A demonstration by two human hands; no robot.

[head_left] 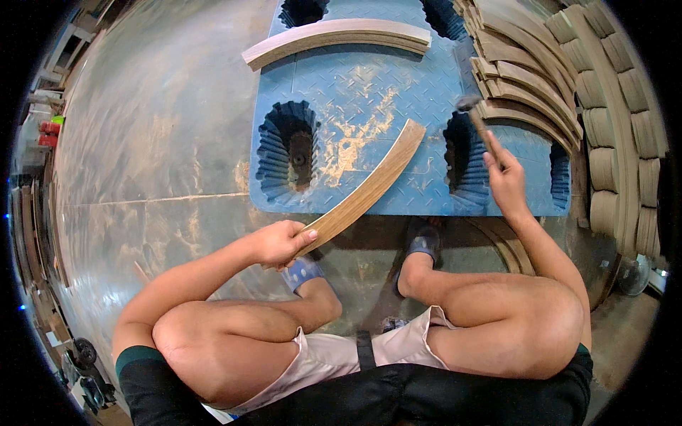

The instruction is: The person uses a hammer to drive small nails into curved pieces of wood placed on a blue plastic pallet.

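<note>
Curved wooden slat [376, 183] pinched in our left hand [279, 245], hammer [479, 126] clasped in our right hand [506, 181], we judged a steady near-end hold best.

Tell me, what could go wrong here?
A stray swing of the dark-headed, wooden-handled hammer might strike the left hand, which grips the curved brown wooden strip near one end. The hammer's head appears close to the stacked curved brown wooden pieces, so the right hand could knock them.

Woodworking workshop, indicated by stacked curved wood strips [529, 79], hammer [478, 125], blue pallet [419, 200] strewn with tan dust [346, 153], scuffed grey floor [156, 142].
</note>
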